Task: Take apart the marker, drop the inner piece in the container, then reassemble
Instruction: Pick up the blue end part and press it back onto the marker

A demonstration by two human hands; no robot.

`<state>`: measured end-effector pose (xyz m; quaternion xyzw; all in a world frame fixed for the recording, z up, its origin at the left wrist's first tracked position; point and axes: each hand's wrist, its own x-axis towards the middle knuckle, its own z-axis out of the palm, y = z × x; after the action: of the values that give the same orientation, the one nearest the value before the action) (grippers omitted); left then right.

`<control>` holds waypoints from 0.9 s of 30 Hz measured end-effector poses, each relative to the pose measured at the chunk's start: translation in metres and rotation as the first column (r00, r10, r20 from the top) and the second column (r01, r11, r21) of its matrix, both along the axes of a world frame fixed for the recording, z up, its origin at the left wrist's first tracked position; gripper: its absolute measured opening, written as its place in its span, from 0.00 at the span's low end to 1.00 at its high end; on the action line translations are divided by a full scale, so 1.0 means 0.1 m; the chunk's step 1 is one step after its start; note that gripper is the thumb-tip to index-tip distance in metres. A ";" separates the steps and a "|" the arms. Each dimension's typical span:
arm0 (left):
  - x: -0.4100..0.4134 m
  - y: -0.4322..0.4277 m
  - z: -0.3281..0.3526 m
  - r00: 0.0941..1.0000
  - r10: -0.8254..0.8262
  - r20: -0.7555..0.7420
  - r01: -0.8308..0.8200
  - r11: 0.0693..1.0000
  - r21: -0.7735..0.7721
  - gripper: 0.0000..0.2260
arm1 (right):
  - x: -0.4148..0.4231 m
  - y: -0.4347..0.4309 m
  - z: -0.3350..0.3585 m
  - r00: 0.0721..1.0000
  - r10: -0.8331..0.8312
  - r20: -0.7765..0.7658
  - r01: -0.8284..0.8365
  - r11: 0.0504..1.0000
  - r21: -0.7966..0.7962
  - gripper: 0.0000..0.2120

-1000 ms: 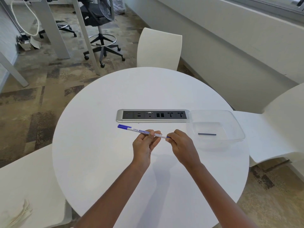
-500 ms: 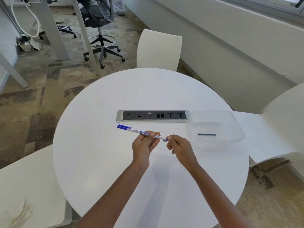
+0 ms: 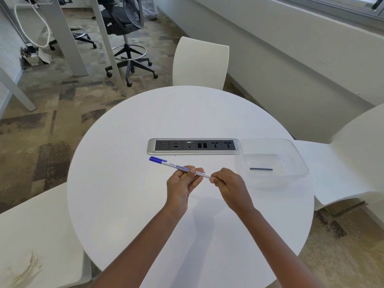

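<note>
Round white bench (image 3: 124, 204) on patchy carpet, white chairs around it, a black office chair (image 3: 124, 23) further back. Socket strip (image 3: 193, 146) is set into the bench just beyond both hands. Clear container (image 3: 291, 146) sits to the right of the right hand, near but apart; the dark inner piece (image 3: 261, 169) lies flat in it. Left hand (image 3: 181, 183) is curled closed around the marker (image 3: 172, 165) mid-barrel, blue cap end pointing away to the left. Right hand (image 3: 228, 183) pinches the marker's other end, fingertips closed on it. Nothing blocks the path between hands and container. Versus half a second ago: same grip, hands barely shifted.
</note>
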<state>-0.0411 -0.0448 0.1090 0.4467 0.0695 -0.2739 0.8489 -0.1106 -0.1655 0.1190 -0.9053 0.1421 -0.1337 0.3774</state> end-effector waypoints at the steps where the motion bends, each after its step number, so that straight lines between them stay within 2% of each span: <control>1: 0.00 0.00 0.00 1.000 -0.006 0.005 0.006 1.000 0.000 0.04 | 0.00 -0.01 0.01 1.000 -0.007 -0.022 0.009 0.997 0.077 0.08; 4: -0.01 -0.01 0.00 0.999 -0.020 0.028 0.020 1.000 0.013 0.05 | 0.02 -0.04 0.05 0.994 -0.035 -0.103 0.069 0.935 0.349 0.18; 6: -0.02 0.00 0.00 0.998 -0.031 0.050 0.029 0.999 0.037 0.05 | 0.02 -0.05 0.07 0.987 -0.011 -0.161 0.091 0.861 0.501 0.18; 8: -0.02 -0.01 0.00 0.997 -0.036 0.064 0.033 0.998 0.053 0.06 | 0.02 -0.08 0.08 0.978 0.026 -0.209 0.107 0.792 0.601 0.16; 10: -0.02 -0.02 0.01 0.998 -0.028 0.059 0.025 0.999 0.047 0.06 | 0.02 -0.08 0.08 0.973 0.040 -0.229 0.117 0.766 0.632 0.16; 12: -0.02 -0.02 0.02 1.000 -0.007 0.029 0.006 1.000 0.021 0.05 | 0.01 -0.04 0.07 0.980 -0.002 -0.197 0.109 0.838 0.535 0.14; 15: -0.02 -0.04 0.04 0.999 0.022 -0.026 -0.023 1.000 -0.019 0.05 | -0.02 0.04 0.02 0.994 -0.074 -0.078 0.090 0.971 0.223 0.05; 17: -0.02 -0.05 0.06 0.999 0.029 -0.046 -0.030 0.999 -0.027 0.06 | -0.03 0.06 -0.01 0.996 -0.088 -0.014 0.088 0.995 0.042 0.03; 20: -0.03 -0.05 0.07 0.998 0.027 -0.064 -0.029 0.999 -0.030 0.05 | -0.04 0.05 -0.01 0.994 -0.058 0.088 0.074 0.978 -0.195 0.03; 24: -0.04 -0.04 0.07 0.998 0.019 -0.065 -0.022 0.999 -0.043 0.05 | -0.04 0.02 0.03 0.990 0.029 0.141 0.019 0.943 -0.332 0.03; 27: -0.05 -0.03 0.07 0.998 0.014 -0.061 -0.016 0.999 -0.032 0.06 | -0.03 0.00 0.03 0.991 0.052 0.119 -0.013 0.952 -0.307 0.05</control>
<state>-0.0461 -0.0480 0.1155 0.4237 0.0942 -0.2819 0.8557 -0.1137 -0.1657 0.1216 -0.9447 0.0807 -0.2048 0.2432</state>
